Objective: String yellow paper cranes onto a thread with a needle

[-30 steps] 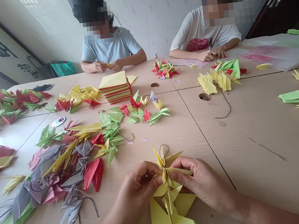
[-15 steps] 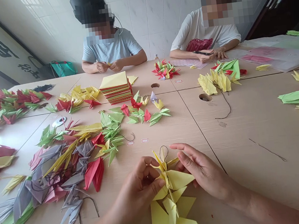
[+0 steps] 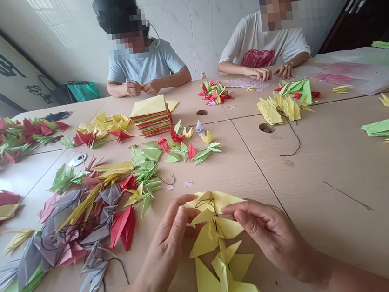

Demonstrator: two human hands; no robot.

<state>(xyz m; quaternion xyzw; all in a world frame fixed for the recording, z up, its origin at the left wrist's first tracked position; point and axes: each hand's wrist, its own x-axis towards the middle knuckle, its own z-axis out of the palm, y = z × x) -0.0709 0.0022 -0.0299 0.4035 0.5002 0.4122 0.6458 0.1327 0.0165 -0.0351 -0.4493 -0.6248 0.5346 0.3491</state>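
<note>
A string of yellow paper cranes (image 3: 226,273) runs down the table toward me, with a dark cord showing near its top. My left hand (image 3: 176,234) has its fingers closed on the left edge of the top crane, by the cord loop. On the other side, my right hand (image 3: 267,231) pinches the right wing of that same crane between thumb and index finger. The lower cranes lie on the tabletop between my wrists.
Purple, pink and red folded paper (image 3: 98,222) is heaped at the left. A stack of square paper (image 3: 151,118) stands beyond. A wire needle (image 3: 347,195) lies at the right. Two people (image 3: 146,64) (image 3: 264,46) sit across the table.
The top crane's wings, folded up before, are now spread sideways. My left hand has moved slightly left and up, and my right hand has closed on a wing. The right person's phone is out of sight.
</note>
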